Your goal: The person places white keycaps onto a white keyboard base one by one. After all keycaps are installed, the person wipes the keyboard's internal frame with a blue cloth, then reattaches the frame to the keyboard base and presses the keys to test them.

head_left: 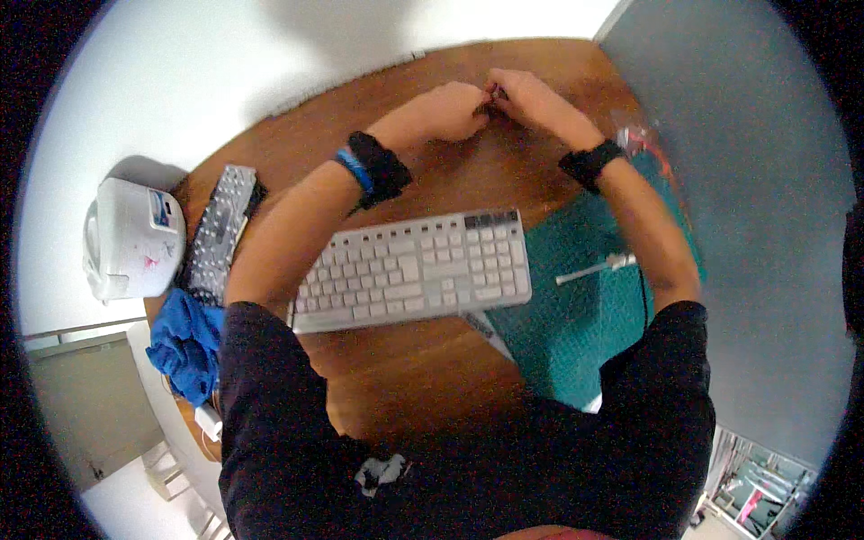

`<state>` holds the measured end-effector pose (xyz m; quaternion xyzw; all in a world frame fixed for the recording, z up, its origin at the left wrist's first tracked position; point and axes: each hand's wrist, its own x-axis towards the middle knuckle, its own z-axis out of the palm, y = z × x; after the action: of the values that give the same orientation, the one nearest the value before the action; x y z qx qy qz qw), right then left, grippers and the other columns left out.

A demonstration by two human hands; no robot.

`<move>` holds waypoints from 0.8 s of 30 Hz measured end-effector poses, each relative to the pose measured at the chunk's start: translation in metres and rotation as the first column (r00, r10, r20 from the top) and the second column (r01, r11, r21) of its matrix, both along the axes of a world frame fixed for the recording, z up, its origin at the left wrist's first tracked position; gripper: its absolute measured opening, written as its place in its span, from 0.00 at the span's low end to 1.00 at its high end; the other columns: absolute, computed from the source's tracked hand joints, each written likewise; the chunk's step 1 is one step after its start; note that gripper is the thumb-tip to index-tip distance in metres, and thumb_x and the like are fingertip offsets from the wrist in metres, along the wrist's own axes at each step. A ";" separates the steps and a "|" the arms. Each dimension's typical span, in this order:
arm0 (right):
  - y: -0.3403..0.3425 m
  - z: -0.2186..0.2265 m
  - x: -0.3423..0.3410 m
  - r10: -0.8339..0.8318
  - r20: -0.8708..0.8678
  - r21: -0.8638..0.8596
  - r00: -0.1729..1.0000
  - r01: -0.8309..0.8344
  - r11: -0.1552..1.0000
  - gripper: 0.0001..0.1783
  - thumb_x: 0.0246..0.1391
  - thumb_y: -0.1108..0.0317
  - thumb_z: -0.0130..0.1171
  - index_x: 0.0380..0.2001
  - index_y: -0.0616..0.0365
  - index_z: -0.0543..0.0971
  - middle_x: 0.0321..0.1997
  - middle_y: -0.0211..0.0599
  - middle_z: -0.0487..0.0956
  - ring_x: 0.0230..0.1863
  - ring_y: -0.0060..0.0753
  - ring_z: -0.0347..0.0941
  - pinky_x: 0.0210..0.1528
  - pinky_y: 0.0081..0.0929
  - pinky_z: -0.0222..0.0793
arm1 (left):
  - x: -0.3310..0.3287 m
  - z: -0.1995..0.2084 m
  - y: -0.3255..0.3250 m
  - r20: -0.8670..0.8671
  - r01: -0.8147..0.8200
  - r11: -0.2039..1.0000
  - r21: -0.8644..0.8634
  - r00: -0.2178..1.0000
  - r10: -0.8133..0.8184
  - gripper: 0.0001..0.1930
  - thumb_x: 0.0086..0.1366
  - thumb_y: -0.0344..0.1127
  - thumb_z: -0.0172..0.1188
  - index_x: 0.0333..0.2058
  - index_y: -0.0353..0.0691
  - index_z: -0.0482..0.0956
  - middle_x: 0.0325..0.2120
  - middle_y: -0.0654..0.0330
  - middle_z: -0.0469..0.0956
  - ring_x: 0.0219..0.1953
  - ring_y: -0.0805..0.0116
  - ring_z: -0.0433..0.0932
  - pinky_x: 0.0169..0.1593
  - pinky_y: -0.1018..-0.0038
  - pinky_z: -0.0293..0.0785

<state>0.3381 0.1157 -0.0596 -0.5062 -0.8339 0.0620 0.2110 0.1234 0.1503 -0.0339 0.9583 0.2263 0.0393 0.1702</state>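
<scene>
My left hand (445, 110) and my right hand (531, 97) meet at the far side of the round wooden table (405, 369), fingertips pinched together on a tiny dark thing (492, 93) too small to identify. Both wrists wear black bands; the left one also has a blue band. A white keyboard (414, 270) lies across the table below my forearms, partly under my left arm.
A teal cloth (576, 315) lies at the right with a white stick-like tool (594, 267) on it. A second grey keyboard (219, 232), a white helmet (133, 236) and a blue cloth (186, 340) are at the left. A clear bag (641, 139) lies far right.
</scene>
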 end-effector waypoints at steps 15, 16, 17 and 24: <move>-0.224 0.050 -0.038 -0.104 -0.301 -0.415 0.948 -0.032 0.909 0.15 0.62 0.74 0.64 0.51 0.62 0.80 0.44 0.34 0.81 0.46 0.26 0.80 0.47 0.25 0.78 | -0.102 0.047 -0.173 -0.096 0.256 0.966 -0.023 0.962 -0.257 0.30 0.66 0.36 0.63 0.67 0.50 0.69 0.61 0.44 0.69 0.58 0.41 0.76 0.57 0.54 0.79; -0.226 0.048 -0.038 -0.142 -0.336 -0.441 0.931 -0.022 0.897 0.14 0.62 0.74 0.64 0.51 0.62 0.80 0.45 0.34 0.82 0.47 0.26 0.80 0.48 0.25 0.78 | -0.102 0.047 -0.176 -0.095 0.253 0.968 -0.008 0.963 -0.252 0.31 0.66 0.36 0.63 0.67 0.50 0.68 0.62 0.44 0.69 0.58 0.41 0.75 0.58 0.55 0.79; -0.228 0.047 -0.038 -0.182 -0.369 -0.467 0.911 -0.013 0.884 0.14 0.61 0.74 0.65 0.50 0.63 0.80 0.46 0.34 0.82 0.48 0.26 0.80 0.49 0.25 0.79 | -0.102 0.047 -0.178 -0.095 0.249 0.968 0.007 0.964 -0.247 0.32 0.66 0.37 0.64 0.68 0.51 0.68 0.62 0.44 0.68 0.59 0.42 0.75 0.58 0.55 0.78; -0.228 0.044 -0.039 -0.211 -0.390 -0.463 0.896 0.007 0.886 0.13 0.58 0.67 0.69 0.45 0.59 0.83 0.44 0.38 0.84 0.43 0.29 0.83 0.46 0.28 0.80 | -0.100 0.050 -0.183 -0.130 0.235 0.972 -0.022 0.963 -0.235 0.33 0.65 0.36 0.64 0.68 0.51 0.67 0.65 0.43 0.66 0.61 0.41 0.73 0.61 0.56 0.77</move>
<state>0.2990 -0.1120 -0.0157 -0.5619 -0.6989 0.3508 0.2698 0.0229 -0.0330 0.0158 0.9783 0.1219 -0.0451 0.1615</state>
